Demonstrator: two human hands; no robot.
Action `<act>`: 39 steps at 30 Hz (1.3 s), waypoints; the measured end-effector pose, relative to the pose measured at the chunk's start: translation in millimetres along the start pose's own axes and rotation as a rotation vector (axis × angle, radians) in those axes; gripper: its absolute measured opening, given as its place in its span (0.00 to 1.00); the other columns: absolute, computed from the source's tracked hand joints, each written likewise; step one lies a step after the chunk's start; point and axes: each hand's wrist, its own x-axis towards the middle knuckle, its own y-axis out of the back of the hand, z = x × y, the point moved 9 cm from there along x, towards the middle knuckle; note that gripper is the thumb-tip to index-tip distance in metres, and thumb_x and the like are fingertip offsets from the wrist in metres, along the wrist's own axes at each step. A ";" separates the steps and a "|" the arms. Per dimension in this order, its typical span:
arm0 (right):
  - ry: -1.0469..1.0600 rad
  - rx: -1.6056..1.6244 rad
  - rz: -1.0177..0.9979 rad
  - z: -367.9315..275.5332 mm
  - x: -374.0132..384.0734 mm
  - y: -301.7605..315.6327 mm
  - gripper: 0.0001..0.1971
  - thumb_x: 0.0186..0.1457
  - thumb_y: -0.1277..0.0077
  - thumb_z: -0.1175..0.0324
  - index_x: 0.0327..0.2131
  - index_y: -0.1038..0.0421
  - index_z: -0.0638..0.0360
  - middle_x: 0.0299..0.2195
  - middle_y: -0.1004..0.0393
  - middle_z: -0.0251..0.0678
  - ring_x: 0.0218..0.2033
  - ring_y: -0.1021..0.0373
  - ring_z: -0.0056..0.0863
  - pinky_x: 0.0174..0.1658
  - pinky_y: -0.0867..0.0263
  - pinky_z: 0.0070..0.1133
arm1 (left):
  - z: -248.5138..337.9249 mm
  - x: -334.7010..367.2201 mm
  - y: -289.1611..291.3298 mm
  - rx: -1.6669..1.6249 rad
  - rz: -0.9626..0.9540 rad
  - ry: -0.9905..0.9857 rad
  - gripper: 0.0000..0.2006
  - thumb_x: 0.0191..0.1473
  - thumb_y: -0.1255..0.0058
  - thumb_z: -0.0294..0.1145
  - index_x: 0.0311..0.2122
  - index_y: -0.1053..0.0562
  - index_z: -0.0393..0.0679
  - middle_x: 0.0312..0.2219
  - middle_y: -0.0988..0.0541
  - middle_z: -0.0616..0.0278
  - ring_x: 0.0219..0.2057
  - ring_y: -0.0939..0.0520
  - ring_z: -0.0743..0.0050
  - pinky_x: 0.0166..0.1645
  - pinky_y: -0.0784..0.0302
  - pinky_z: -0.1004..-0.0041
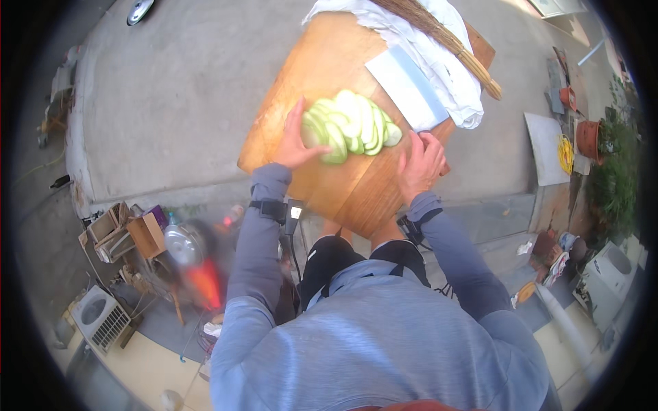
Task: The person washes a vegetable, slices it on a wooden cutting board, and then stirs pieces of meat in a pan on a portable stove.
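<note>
A pile of pale green vegetable slices point(349, 123) lies overlapped on the wooden board point(308, 58). My left hand point(295, 142) rests against the pile's left edge, thumb and fingers spread apart. Right of the slices, a broad-bladed cleaver point(408, 85) lies flat, its blade pointing away from me. My right hand point(419, 168) is curled over the cleaver's handle end, which it mostly hides.
Beyond the cleaver are a white cloth point(462, 89) and a straw whisk broom point(439, 31). At lower left stand a silver-lidded pot point(185, 244) over a red glow, a cardboard box point(145, 235) and an air-conditioner unit point(99, 317). Potted plants point(613, 181) line the right side.
</note>
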 end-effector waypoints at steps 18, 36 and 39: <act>0.185 0.428 -0.303 -101.1 -19.0 -44.3 0.13 0.41 0.45 0.72 0.35 0.30 0.56 0.29 0.34 0.36 0.30 0.34 0.33 0.32 0.36 0.26 | 7.3 0.6 -12.2 0.226 -0.146 -0.075 0.54 0.21 0.31 0.32 0.60 0.45 0.49 0.55 0.43 0.51 0.55 0.43 0.45 0.58 0.44 0.56; -0.062 0.468 -0.220 -42.4 49.5 -39.7 0.15 0.44 0.44 0.71 0.39 0.27 0.57 0.35 0.32 0.39 0.37 0.34 0.37 0.40 0.37 0.29 | 44.2 -27.3 -47.7 0.217 0.152 0.096 0.57 0.21 0.28 0.42 0.60 0.49 0.40 0.58 0.50 0.41 0.58 0.48 0.39 0.59 0.52 0.51; 0.090 0.544 -0.315 -50.9 44.3 -56.2 0.13 0.44 0.45 0.75 0.38 0.26 0.58 0.34 0.32 0.39 0.38 0.35 0.36 0.39 0.36 0.26 | 55.9 -25.0 -47.1 0.256 0.207 -0.002 0.58 0.19 0.28 0.45 0.60 0.47 0.48 0.59 0.50 0.44 0.59 0.50 0.39 0.59 0.52 0.48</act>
